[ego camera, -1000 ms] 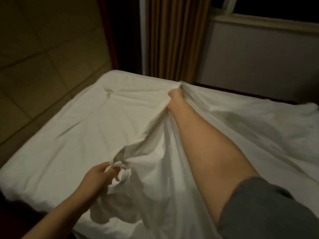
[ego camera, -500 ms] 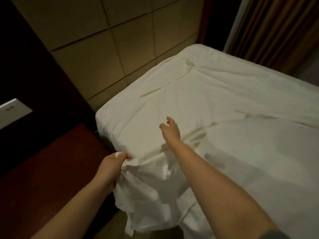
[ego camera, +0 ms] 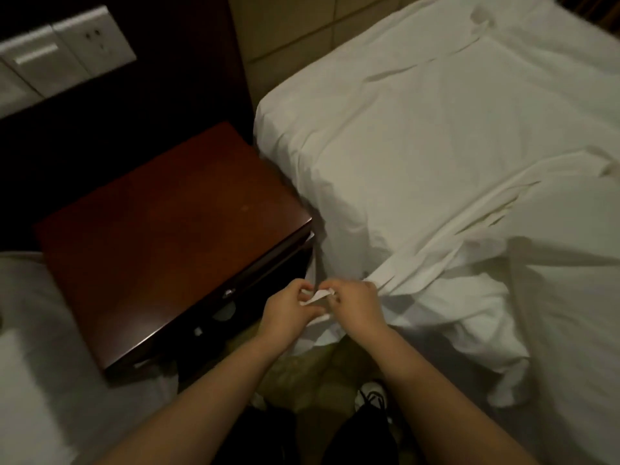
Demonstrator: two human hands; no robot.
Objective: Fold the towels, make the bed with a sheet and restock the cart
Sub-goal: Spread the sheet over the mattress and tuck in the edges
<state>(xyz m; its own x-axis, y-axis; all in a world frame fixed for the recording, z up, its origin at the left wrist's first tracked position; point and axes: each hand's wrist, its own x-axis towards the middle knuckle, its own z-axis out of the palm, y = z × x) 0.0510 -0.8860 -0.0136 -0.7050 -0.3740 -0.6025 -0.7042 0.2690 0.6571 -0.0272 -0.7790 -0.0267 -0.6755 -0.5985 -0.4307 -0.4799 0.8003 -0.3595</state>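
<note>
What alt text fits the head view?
The left hand and right hand pinch an edge of the rumpled white sheet at the side of the bed, beside a dark nightstand. A socket panel is at upper left.

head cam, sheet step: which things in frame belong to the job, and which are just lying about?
In the job:
- sheet, its corner pinched by the left hand and the right hand
- bed it lies over

Just lying about:
- nightstand
- wall socket panel
- white bedding at the left edge
- shoe on the floor
</note>
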